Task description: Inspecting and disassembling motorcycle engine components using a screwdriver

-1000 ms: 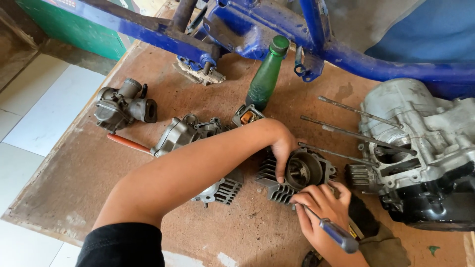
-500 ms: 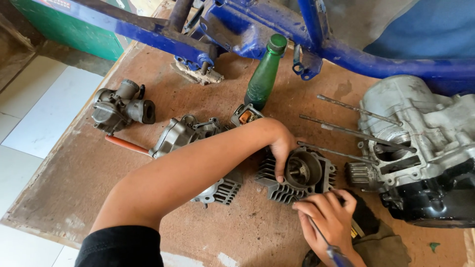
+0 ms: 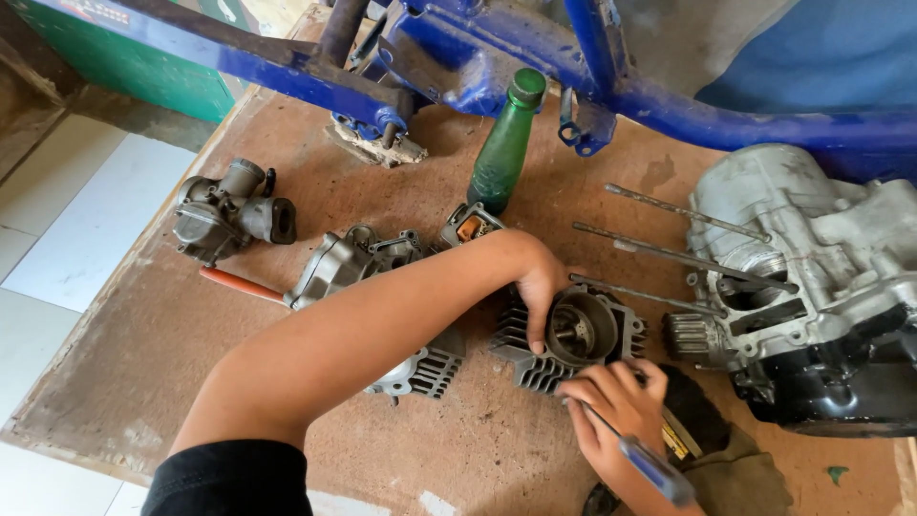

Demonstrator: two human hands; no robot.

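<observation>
Finned cylinder (image 3: 573,336) on brown board (image 3: 143,354), beside engine case (image 3: 812,287) | left hand (image 3: 540,282) — fingers curled over its rim, gripping | right hand (image 3: 611,411) closed round blue-handled screwdriver (image 3: 650,468), tip at cylinder's edge | green bottle (image 3: 506,143) behind

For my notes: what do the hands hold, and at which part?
Right hand: blue-handled screwdriver, gripped on its shaft. Left hand: grey finned metal engine cylinder, at its bore rim.

Small yellow label (image 3: 676,441) on black object beside right hand (image 3: 616,406) — rectangular, partly hidden.
</observation>
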